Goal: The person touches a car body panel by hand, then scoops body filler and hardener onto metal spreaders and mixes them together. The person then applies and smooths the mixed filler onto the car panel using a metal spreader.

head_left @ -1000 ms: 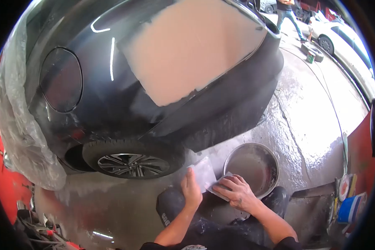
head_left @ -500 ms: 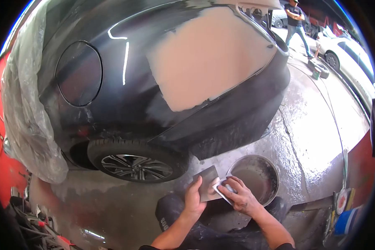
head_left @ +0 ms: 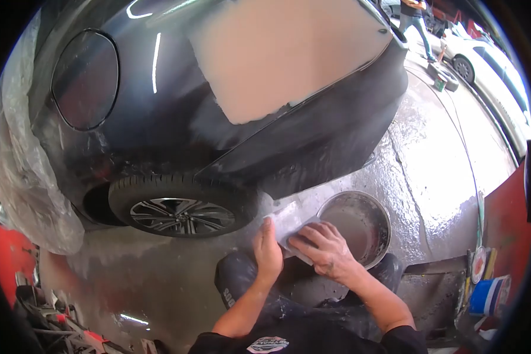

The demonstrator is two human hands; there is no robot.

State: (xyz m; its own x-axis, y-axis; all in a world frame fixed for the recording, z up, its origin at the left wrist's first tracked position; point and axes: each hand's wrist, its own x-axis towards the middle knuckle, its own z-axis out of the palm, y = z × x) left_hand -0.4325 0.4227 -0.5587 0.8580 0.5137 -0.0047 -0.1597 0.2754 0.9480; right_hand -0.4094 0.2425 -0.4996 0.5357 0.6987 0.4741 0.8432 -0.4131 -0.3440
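As the left hand (head_left: pixel 268 251), half open with its thumb upright, supports a thin rectangular sheet (head_left: pixel 288 218), the right hand (head_left: pixel 326 248) curls over a flat block (head_left: pixel 300 255) overlapping it; whether the 2 touch is unclear. Just beyond sits the round basin (head_left: pixel 383 230). Farther are the rear wheel (head_left: pixel 183 217) and pinkish-tan patch (head_left: pixel 295 53) of the dark car (head_left: pixel 159 135); farthest, 1 person (head_left: pixel 416 26) and 1 white car (head_left: pixel 489 68).
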